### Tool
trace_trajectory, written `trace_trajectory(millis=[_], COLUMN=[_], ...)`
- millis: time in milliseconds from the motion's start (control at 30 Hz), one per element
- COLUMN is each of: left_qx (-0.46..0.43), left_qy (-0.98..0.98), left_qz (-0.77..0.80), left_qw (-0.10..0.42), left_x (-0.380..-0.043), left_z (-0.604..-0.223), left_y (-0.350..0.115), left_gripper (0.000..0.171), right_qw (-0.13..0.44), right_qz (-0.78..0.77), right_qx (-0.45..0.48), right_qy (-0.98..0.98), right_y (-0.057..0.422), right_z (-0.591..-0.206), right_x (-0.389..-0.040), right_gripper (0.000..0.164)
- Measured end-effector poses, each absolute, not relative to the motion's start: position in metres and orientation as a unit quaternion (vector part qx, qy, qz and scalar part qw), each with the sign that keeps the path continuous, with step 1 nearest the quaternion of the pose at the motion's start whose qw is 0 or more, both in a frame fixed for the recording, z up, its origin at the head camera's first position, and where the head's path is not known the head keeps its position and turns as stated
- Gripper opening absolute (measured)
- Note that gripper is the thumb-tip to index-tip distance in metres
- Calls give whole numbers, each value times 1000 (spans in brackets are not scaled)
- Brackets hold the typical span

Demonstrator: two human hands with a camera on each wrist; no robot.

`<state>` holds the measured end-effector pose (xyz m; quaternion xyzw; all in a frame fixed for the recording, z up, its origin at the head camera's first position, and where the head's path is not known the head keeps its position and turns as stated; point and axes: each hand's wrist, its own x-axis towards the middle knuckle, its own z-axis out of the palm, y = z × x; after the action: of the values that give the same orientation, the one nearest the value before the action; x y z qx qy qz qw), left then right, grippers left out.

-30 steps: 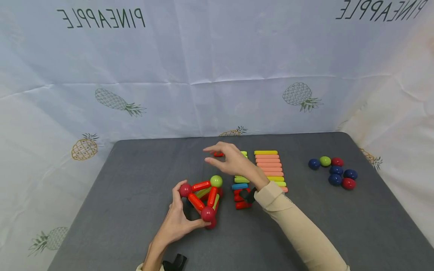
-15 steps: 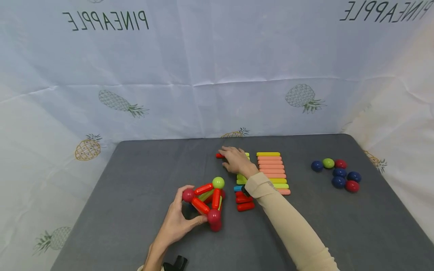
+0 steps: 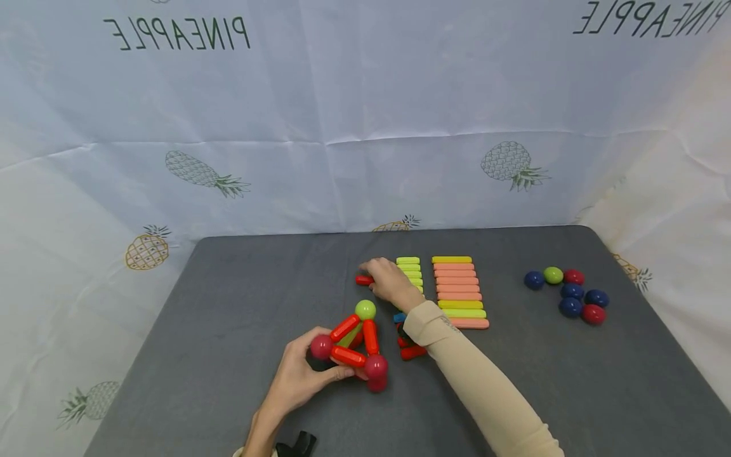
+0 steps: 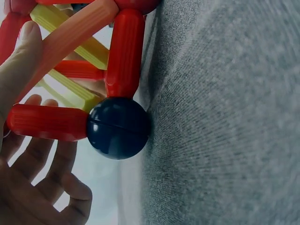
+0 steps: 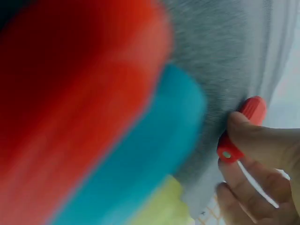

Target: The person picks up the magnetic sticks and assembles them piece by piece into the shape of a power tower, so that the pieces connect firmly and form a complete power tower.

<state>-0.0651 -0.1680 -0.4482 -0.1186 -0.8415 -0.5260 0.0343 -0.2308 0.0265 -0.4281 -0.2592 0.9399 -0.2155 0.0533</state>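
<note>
A frame built of rods and balls [image 3: 348,357] stands low over the grey table, with red rods, red balls and one green ball [image 3: 365,310] at its far corner. My left hand [image 3: 299,374] grips it from the left, thumb on the near side and fingers behind. The left wrist view also shows a dark blue ball [image 4: 119,127] at a lower corner, plus an orange rod [image 4: 70,40] and yellow rods inside. Beyond the frame, my right hand [image 3: 391,282] pinches a loose red rod [image 5: 253,110] between thumb and fingers.
Yellow-green rods [image 3: 408,261] lie partly under my right hand, with blue and red rods [image 3: 414,352] nearer me. A column of orange and yellow rods [image 3: 457,281] lies right of them. Several blue, red and green balls [image 3: 572,291] sit at the table's right.
My right hand has reached to the red rod at the back, taken hold of it and drawn it slightly nearer. The left hand has turned the frame and shifted it a little right.
</note>
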Motion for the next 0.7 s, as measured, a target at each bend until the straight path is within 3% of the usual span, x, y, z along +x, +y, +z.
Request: trace_trajectory(millis=[200, 367, 500, 700], left_qx=[-124, -129, -128, -126], left_qy=[-839, -836, -837, -838], left_qz=[-529, -532, -531, -531], left_qw=[35, 33, 31, 29], left_x=[-65, -65, -65, -65], left_z=[-448, -448, -449, -448], left_y=[-165, -166, -165, -164], left_gripper=[52, 52, 50, 47], right_qw=[73, 54, 33, 49], right_qz=[-264, -361, -444, -533], right_qx=[-258, -275, -293, -301], right_qy=[926, 889, 846, 789], right_y=[35, 47, 59, 69], right_z=[-403, -374, -356, -345], right_x=[-229, -221, -205, -173], right_gripper=[33, 31, 31, 34])
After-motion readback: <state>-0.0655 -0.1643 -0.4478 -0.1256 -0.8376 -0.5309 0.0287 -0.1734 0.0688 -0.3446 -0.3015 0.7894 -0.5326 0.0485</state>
